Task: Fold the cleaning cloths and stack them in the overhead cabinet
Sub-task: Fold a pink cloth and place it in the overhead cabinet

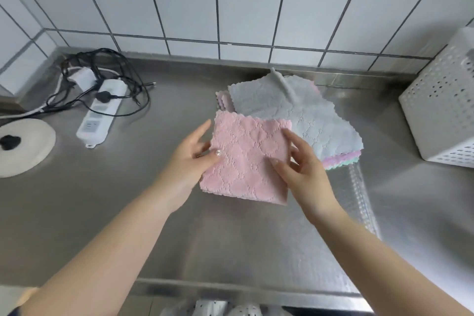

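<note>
Pink quilted microfibre cleaning cloth (247, 159), already folded to a small square, is held just above the stainless steel counter (128, 200), in front of the pile of unfolded pastel cloths (295, 120) topped by a grey one, and overlapping that pile's near-left corner. The left hand (189, 159) grips the pink cloth's left edge, thumb on top and fingers curled beneath; the right hand (305, 169) pinches the right edge, thumb on top and index finger stretched along the side.

Risks from here, as I judge them: the folded layers are only lightly pinched at two edges, so shifting to a one-handed hold for the lift to the cabinet could let the fold spring open or slide askew. Dragging the pink cloth back over the pile could also catch the grey cloth's hanging loop (283, 84) and pull the pile out of order. To the pile's left, the white power strip (98, 117) with its tangled black cables (107, 72) lies well apart (no snag hazard unless cloths get tossed that way).

Hidden or unclear: the overhead cabinet is out of view, so its height and free space cannot be judged. How many layers the pink cloth has is not legible. Left fingers under the cloth are concealed. The white perforated plastic basket (441, 110), to the pile's right, is cut off by the frame edge.
</note>
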The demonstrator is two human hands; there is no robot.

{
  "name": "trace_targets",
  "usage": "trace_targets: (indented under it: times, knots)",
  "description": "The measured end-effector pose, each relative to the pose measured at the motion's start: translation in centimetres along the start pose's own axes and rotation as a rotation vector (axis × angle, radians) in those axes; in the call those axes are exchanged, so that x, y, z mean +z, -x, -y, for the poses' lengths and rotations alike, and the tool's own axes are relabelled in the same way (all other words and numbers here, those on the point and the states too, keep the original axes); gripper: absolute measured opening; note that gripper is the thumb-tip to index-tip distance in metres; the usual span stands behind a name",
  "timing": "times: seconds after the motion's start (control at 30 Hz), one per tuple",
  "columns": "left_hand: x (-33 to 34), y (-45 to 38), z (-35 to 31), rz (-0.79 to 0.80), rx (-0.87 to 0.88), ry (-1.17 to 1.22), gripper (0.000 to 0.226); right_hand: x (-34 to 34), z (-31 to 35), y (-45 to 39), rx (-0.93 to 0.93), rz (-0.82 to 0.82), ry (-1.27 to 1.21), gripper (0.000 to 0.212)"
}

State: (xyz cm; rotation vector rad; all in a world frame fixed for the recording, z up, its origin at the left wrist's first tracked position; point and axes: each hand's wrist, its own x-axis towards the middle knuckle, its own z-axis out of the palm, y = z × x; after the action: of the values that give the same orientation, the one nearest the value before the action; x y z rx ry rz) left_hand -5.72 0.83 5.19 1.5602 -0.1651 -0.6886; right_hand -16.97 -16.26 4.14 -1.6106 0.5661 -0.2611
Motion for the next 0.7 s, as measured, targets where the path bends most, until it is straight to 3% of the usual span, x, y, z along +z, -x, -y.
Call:
trace_targets:
  times: [0.1, 0.33, 0.53, 0.7]
  knots:
    - [-1.5, 1.8, -0.2, -0.041, -0.102, 0.089, 0.060, 1.1, 0.6, 1.2, 0.071, 0.070, -0.081, 0.070]
    - [-6.9, 5.6, -0.2, -0.014, -0.200, 0.178, 0.029, 5.5, 2.3, 3.7, 0.241, 0.208, -0.234, 0.025]
    - [-14.0, 5.4, -0.4, 0.106, -0.299, 0.224, 0.022, 11.9, 3.8, 4.3, 0.286, 0.186, -0.292, 0.019]
    - [-22.0, 4.8, -0.9, 0.200, -0.282, 0.146, 0.021, 19.8, 4.5, 6.3, 0.257, 0.091, -0.332, 0.019]
